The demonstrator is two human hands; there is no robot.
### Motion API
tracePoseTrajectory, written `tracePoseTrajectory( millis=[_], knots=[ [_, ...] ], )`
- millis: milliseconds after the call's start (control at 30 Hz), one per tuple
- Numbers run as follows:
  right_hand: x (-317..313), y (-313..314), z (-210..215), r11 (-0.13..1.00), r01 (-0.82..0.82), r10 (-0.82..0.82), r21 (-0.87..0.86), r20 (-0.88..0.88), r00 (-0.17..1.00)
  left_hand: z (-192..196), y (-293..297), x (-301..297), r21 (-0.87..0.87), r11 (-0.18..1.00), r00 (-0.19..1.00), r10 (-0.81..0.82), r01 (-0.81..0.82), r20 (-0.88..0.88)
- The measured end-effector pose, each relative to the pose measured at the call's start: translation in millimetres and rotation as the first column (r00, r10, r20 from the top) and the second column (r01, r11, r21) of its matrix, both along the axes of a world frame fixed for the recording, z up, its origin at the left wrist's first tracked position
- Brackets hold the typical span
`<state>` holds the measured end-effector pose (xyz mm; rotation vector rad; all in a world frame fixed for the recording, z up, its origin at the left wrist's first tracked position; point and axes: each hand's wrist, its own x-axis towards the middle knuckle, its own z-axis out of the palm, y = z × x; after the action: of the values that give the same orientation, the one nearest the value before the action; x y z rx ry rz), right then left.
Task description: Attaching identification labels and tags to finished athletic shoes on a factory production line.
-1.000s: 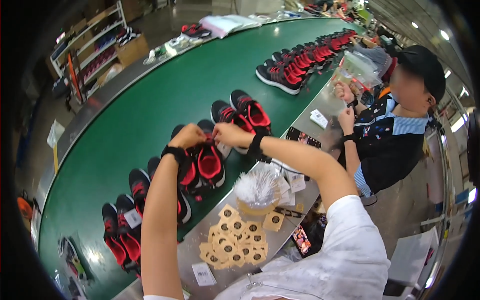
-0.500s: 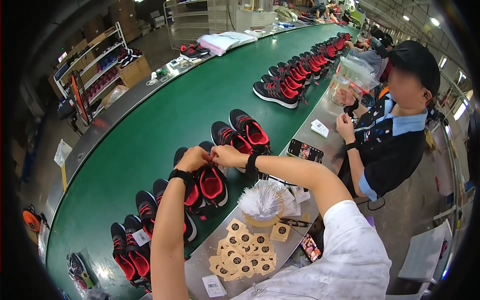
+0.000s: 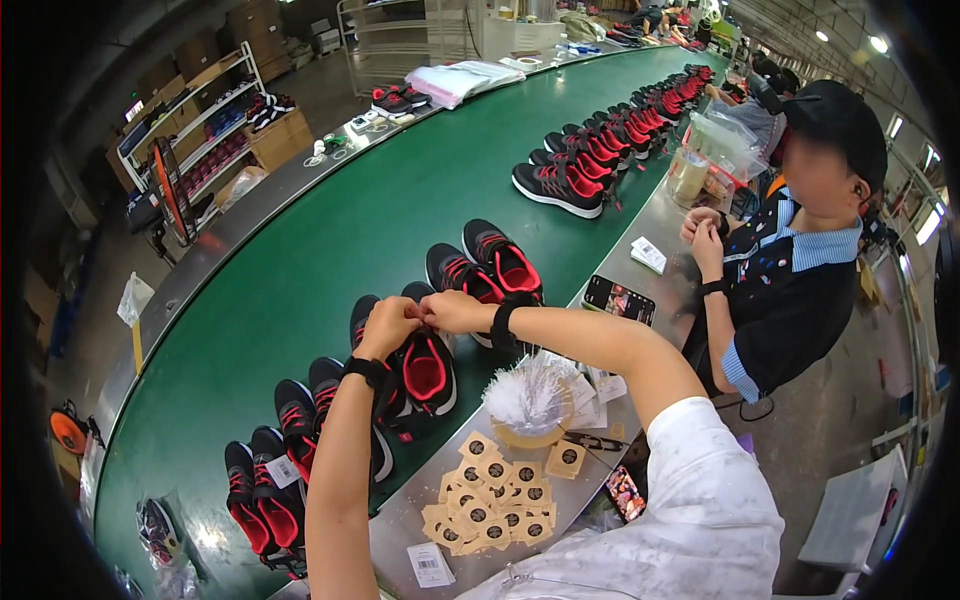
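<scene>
A long green conveyor belt point(image 3: 330, 230) curves from the lower left up to the far right, and pairs of black and red shoes sit on it in a line. A steel bench point(image 3: 660, 225) runs along its right edge. Beyond the belt on the left stands a shelf rack point(image 3: 190, 120) with boxes and shoes.

A co-worker point(image 3: 790, 260) in a black cap and dark top with blue striped collar stands at the bench on the right, both hands raised together near the chest. A phone point(image 3: 618, 299) lies on the bench just beside that person, and a small white tag point(image 3: 648, 254) lies a little further up.

The person's own 2 forearms come up from the lower edge, each with a black wristband, and meet over the belt. The left hand point(image 3: 388, 325) and right hand point(image 3: 452, 311) touch each other, fingers pinched closed on something small at the top of the shoe point(image 3: 428, 365), a black one with a red inside that stands on the belt right below them; what they pinch is too small to tell. Its twin point(image 3: 372, 345) sits just beside it on the left, partly behind the left wrist.

On the bench near the right elbow stands a bundle of thin white strands point(image 3: 530, 395), spread like a brush. Just below it lies a loose heap of brown card tags point(image 3: 490, 500) with dark round marks. A white label point(image 3: 431, 565) lies near the lower edge.
</scene>
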<state>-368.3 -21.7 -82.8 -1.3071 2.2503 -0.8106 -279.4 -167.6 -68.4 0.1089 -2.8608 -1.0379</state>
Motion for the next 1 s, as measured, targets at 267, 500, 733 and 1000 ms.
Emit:
tracePoseTrajectory(
  millis=[267, 500, 733, 1000],
  knots=[
    [4.9, 7.3, 24.2, 0.998, -0.066, 0.046, -0.025, -0.475, 0.879, -0.3, 8.2, 14.7, -0.260, 0.965, 0.974, -0.032, -0.028, -0.225],
    [-9.2, 7.1, 41.1, 0.989, 0.047, 0.068, -0.139, 0.716, 0.695, -1.4, -15.4, 27.2, 0.842, 0.465, 0.962, 0.153, -0.271, 0.225],
    [-8.7, 4.8, 36.6, 0.975, 0.083, 0.133, -0.205, 0.846, 0.517, -5.7, -4.1, 41.6, 0.953, 0.226, 0.959, 0.242, -0.204, 0.148],
    [-1.8, -4.2, 37.9, 0.982, 0.118, 0.027, -0.149, 0.725, 0.688, 1.1, -0.3, 46.0, 0.921, 0.314, 0.952, 0.269, -0.231, 0.147]
  ],
)
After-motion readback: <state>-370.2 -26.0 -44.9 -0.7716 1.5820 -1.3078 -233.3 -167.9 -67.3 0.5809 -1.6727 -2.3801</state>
